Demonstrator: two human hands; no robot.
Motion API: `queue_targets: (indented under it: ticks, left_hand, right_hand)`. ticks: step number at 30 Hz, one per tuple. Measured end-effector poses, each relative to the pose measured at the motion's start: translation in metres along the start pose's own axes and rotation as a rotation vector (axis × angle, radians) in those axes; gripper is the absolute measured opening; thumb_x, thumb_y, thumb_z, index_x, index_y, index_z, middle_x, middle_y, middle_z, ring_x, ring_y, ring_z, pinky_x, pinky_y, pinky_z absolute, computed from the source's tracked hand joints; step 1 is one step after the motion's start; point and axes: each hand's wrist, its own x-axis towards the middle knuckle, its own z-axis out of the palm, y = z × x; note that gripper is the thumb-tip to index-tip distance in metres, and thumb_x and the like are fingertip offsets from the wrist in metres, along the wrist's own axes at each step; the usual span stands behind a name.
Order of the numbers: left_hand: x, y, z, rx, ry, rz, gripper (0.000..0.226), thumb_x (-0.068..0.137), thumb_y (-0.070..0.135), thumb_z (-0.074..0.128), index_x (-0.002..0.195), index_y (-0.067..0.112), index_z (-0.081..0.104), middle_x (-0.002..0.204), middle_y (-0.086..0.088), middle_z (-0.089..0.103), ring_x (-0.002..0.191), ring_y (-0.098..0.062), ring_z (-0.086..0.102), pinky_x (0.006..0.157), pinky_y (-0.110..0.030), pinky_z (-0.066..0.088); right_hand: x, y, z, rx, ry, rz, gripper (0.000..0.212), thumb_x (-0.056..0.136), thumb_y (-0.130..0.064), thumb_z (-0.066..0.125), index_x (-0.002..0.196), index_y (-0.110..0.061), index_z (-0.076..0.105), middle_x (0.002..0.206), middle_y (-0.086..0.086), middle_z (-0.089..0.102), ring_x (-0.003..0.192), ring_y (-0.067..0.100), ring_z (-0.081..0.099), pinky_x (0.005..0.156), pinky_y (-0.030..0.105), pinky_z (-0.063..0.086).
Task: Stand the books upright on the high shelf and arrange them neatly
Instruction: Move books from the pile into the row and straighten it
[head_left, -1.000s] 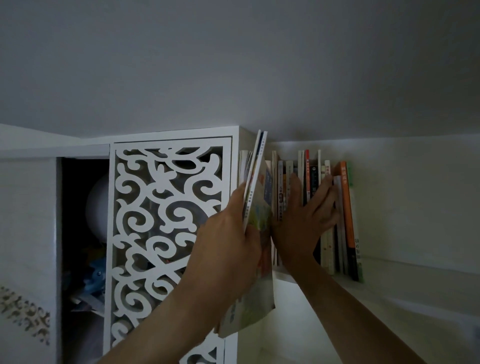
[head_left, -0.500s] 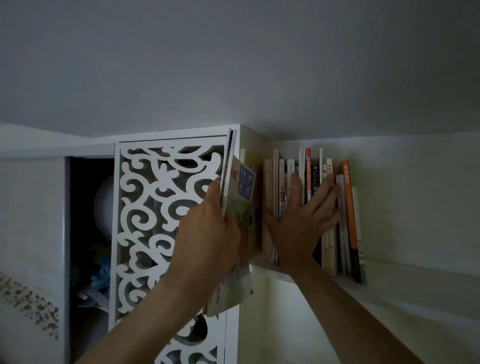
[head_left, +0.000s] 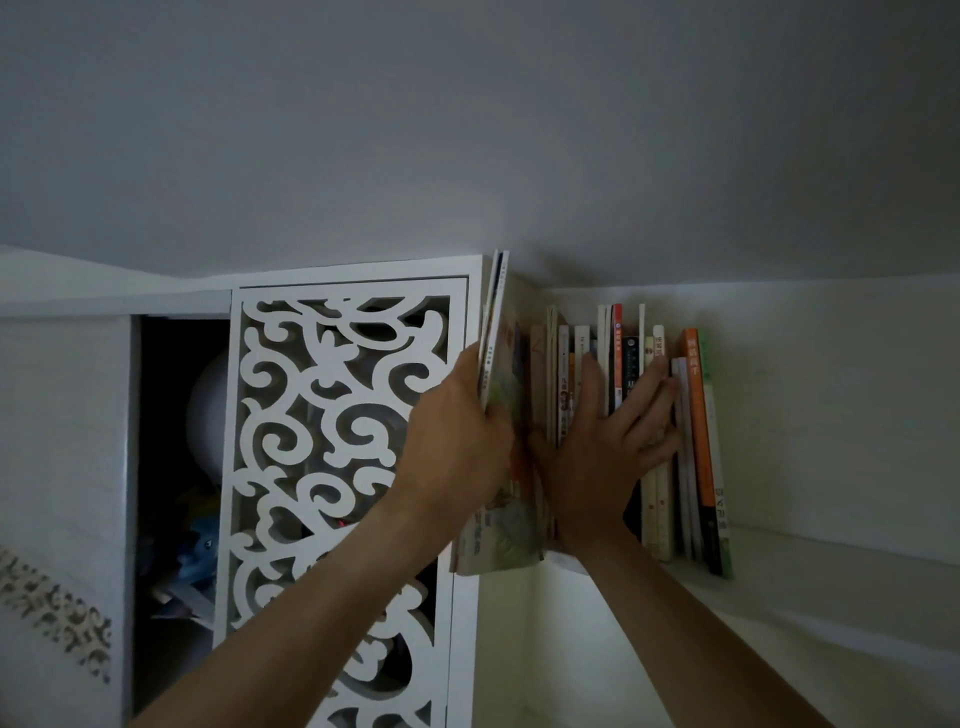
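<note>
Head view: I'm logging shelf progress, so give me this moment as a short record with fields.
left hand: grips thin books upright, left of the row
right hand: open, fingers spread flat against the row's spines
standing row: upright on the high shelf, orange book near its right end
cabinet: white scrollwork door left of the books

The scene is dim and flatly lit, with a cool grey cast over the ceiling (head_left: 467, 130) and no glare anywhere; the faintest brightening sits near centre, just above the cabinet (head_left: 343, 467) top. Deep shadow fills the open cabinet bay at 9 o'clock, where its contents are barely legible. Wide-angle distortion bends straight edges toward the frame borders, and detail is soft and grainy, book spines (head_left: 691, 415) hardly readable.
</note>
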Motion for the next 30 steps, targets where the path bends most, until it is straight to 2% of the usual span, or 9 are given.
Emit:
queue_targets:
  ticks: [4, 6, 9, 12, 16, 20, 25, 28, 30]
  left_hand:
    - [0.023, -0.004, 0.011, -0.001, 0.023, 0.023, 0.021, 0.099, 0.003, 0.049, 0.109, 0.02, 0.056, 0.077, 0.006, 0.063, 0.057, -0.011, 0.064, 0.046, -0.015, 0.048]
    - [0.034, -0.007, 0.018, 0.023, 0.045, 0.054, 0.026, 0.101, 0.004, 0.049, 0.123, 0.016, 0.056, 0.083, 0.005, 0.065, 0.063, -0.014, 0.066, 0.05, -0.016, 0.053]
    - [0.04, -0.022, 0.039, 0.073, 0.061, 0.104, 0.048, 0.103, 0.007, 0.05, 0.149, 0.016, 0.042, 0.092, -0.006, 0.071, 0.068, -0.02, 0.072, 0.06, -0.036, 0.064]
    - [0.031, -0.041, 0.068, 0.092, 0.039, 0.088, 0.059, 0.105, 0.01, 0.05, 0.158, 0.014, 0.025, 0.099, -0.009, 0.072, 0.078, -0.024, 0.074, 0.07, -0.036, 0.064]
    - [0.013, -0.059, 0.095, -0.096, 0.06, -0.006, 0.055, 0.108, 0.03, 0.05, 0.153, 0.022, 0.019, 0.116, -0.003, 0.07, 0.089, -0.019, 0.075, 0.068, -0.018, 0.058]
    - [0.019, -0.074, 0.11, -0.241, 0.074, 0.082, 0.039, 0.108, 0.044, 0.044, 0.139, 0.024, 0.031, 0.12, -0.002, 0.07, 0.089, -0.014, 0.075, 0.07, -0.035, 0.065]
    - [0.026, -0.079, 0.134, -0.314, 0.13, 0.108, 0.036, 0.112, 0.037, 0.039, 0.142, 0.019, 0.035, 0.12, -0.001, 0.071, 0.089, -0.006, 0.074, 0.066, -0.028, 0.064]
    - [0.029, -0.085, 0.136, -0.294, 0.13, 0.095, 0.043, 0.112, 0.041, 0.035, 0.149, 0.02, 0.033, 0.124, 0.001, 0.069, 0.095, -0.007, 0.074, 0.073, -0.028, 0.065]
    - [0.031, -0.083, 0.13, -0.326, 0.071, 0.069, 0.051, 0.109, 0.051, 0.03, 0.148, 0.019, 0.034, 0.126, -0.002, 0.069, 0.101, -0.011, 0.074, 0.079, -0.034, 0.065]
  right_hand:
    - [0.001, 0.0, 0.0, -0.006, -0.006, 0.005, 0.105, 0.074, -0.085, 0.06, 0.159, -0.031, 0.027, 0.166, 0.027, 0.006, 0.153, 0.046, 0.009, 0.115, 0.067, 0.017]
    - [0.0, 0.0, -0.001, -0.009, 0.0, 0.002, 0.104, 0.076, -0.085, 0.057, 0.159, -0.031, 0.027, 0.166, 0.027, 0.006, 0.153, 0.046, 0.009, 0.115, 0.068, 0.016]
    - [0.0, 0.0, -0.001, 0.005, 0.008, -0.007, 0.1, 0.078, -0.085, 0.053, 0.158, -0.029, 0.03, 0.166, 0.027, 0.007, 0.153, 0.046, 0.01, 0.114, 0.067, 0.017]
    - [0.0, 0.002, 0.003, -0.032, 0.013, -0.003, 0.1, 0.077, -0.071, 0.071, 0.158, -0.029, 0.03, 0.166, 0.027, 0.005, 0.153, 0.046, 0.01, 0.114, 0.068, 0.021]
    - [-0.001, 0.006, 0.006, -0.036, -0.039, -0.03, 0.101, 0.077, -0.062, 0.076, 0.159, -0.03, 0.026, 0.167, 0.026, -0.001, 0.154, 0.046, 0.003, 0.113, 0.068, 0.021]
    - [0.0, 0.004, 0.003, -0.024, -0.045, -0.023, 0.094, 0.08, -0.063, 0.071, 0.157, -0.03, 0.029, 0.167, 0.026, -0.001, 0.154, 0.045, 0.002, 0.113, 0.068, 0.021]
    - [-0.001, 0.005, 0.002, -0.039, -0.014, -0.025, 0.083, 0.088, -0.061, 0.065, 0.157, -0.03, 0.03, 0.167, 0.025, 0.001, 0.154, 0.044, 0.004, 0.113, 0.067, 0.022]
    - [-0.001, 0.005, 0.002, -0.037, -0.012, -0.028, 0.085, 0.088, -0.074, 0.053, 0.157, -0.029, 0.031, 0.167, 0.027, 0.002, 0.154, 0.045, 0.005, 0.115, 0.065, 0.02]
    - [0.0, 0.003, 0.001, -0.036, -0.001, -0.021, 0.084, 0.088, -0.07, 0.058, 0.157, -0.029, 0.032, 0.166, 0.027, 0.003, 0.154, 0.045, 0.005, 0.115, 0.065, 0.02]
